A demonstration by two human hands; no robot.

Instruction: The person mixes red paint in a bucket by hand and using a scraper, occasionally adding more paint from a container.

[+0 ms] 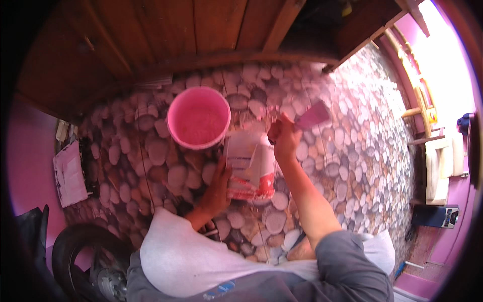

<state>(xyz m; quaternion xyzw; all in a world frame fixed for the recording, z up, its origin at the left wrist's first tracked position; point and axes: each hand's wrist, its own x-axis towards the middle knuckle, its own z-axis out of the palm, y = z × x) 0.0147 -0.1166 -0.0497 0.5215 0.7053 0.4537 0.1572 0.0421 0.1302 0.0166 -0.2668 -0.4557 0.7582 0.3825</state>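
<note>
A white-and-red package (264, 156) stands on the floor in front of me, smeared with pale material; I cannot tell whether it is a bag or a tub. My left hand (216, 187) is closed around its left side, with the fingers partly hidden. Raised over its right edge, my right hand (286, 135) grips a putty knife. The putty knife's wide flat blade (314, 116) points away to the right, clear of the package. Just beyond the package, to the left, sits a round pink bucket (172, 132); its inside looks pink and its contents are unclear.
Pebble-patterned flooring (161, 171) spreads all around. A dark wooden cabinet (216, 30) runs along the far side. At the left are a stained white board (70, 173) and a motorcycle wheel (98, 261). Wooden furniture (425, 100) and a pale chair (438, 168) line the right.
</note>
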